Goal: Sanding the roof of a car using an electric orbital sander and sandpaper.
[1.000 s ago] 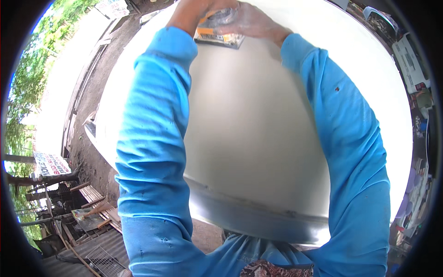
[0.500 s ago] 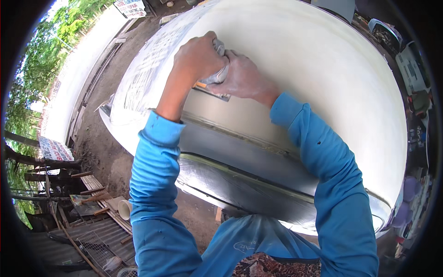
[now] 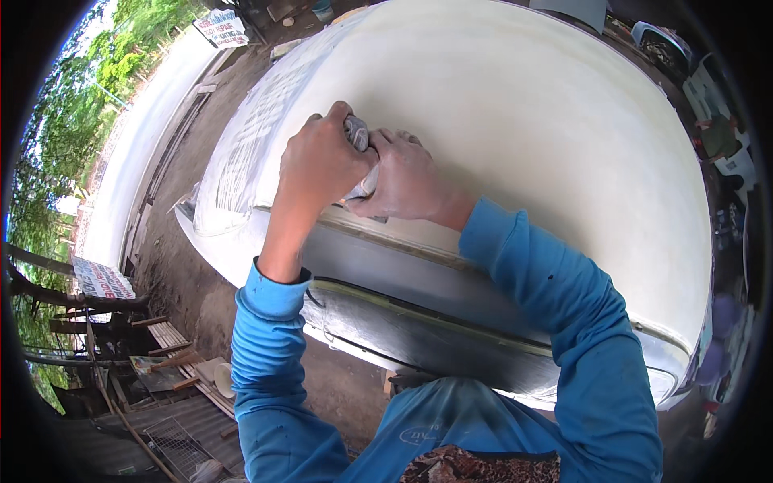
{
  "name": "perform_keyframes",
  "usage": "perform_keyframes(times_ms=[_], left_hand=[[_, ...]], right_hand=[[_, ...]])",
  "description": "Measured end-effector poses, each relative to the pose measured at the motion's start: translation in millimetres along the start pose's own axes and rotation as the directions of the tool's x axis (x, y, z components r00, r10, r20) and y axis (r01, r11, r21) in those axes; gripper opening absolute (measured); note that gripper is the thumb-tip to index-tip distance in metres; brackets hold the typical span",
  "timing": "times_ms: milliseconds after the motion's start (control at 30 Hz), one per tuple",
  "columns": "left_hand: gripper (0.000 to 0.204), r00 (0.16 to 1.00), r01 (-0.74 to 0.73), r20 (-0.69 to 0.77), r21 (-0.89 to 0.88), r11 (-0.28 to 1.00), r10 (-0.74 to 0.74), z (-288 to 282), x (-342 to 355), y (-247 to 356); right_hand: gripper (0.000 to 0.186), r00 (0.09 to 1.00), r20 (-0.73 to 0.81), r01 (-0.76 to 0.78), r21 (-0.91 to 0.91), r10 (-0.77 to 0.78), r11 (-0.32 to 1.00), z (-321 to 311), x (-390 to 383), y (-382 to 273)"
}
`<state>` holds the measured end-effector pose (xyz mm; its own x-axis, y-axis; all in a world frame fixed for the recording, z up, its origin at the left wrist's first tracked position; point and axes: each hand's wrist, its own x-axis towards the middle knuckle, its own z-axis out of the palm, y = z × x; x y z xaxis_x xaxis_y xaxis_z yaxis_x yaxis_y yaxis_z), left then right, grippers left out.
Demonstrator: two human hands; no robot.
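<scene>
A cream-coloured car roof (image 3: 523, 121) fills most of the view, dull and dusty on top. Both hands are together over its near left part, closed around a grey-wrapped sanding block (image 3: 356, 133). My left hand (image 3: 318, 165) grips the block from the left. Pressed up against it, my right hand (image 3: 411, 177), pale with dust, wraps the block's nearer end. Most of the block and its underside are hidden by my fingers. Blue sleeves cover both forearms up to the wrists.
Plastic-like sheeting covers the windshield (image 3: 266, 121) at the left. Below the roof edge are the side window (image 3: 427, 338) and door. Wooden slats (image 3: 189, 358) and a wire rack (image 3: 173, 447) lie at lower left. Car parts (image 3: 664, 48) crowd the far right.
Both hands have drawn the sanding block toward me, nearer the roof's side edge. The grip stays closed. The view has shifted slightly.
</scene>
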<state>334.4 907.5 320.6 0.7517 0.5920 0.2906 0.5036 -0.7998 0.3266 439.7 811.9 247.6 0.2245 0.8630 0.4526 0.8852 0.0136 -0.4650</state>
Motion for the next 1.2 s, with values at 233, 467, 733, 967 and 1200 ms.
perform_keyframes(times_ms=[233,467,733,967,1200], left_hand=[[0.054,0.995,-0.046,0.093,0.054,0.997,0.041,30.5,104.7,19.4],[0.063,0.972,-0.111,0.217,0.115,0.987,0.084,66.1,222.8,33.3],[0.027,0.764,-0.641,0.407,0.561,0.523,0.501,111.6,342.8,31.6],[0.025,0.630,-0.771,0.513,0.503,0.390,0.583,143.8,430.4,25.5],[0.023,0.485,-0.829,0.579,0.544,0.132,0.656,142.3,415.1,20.3]], right_hand=[[0.074,0.998,-0.037,-0.045,0.056,0.047,0.997,-21.0,55.5,83.7],[0.070,0.998,-0.007,-0.059,0.121,0.060,0.991,-39.7,116.8,176.0],[0.052,0.995,0.093,-0.046,0.175,0.030,0.984,-61.1,181.4,255.7],[0.057,0.995,0.097,-0.009,0.233,-0.014,0.972,-69.0,213.5,295.4],[0.060,0.997,0.082,-0.013,0.287,-0.011,0.958,-65.9,197.2,280.6]])
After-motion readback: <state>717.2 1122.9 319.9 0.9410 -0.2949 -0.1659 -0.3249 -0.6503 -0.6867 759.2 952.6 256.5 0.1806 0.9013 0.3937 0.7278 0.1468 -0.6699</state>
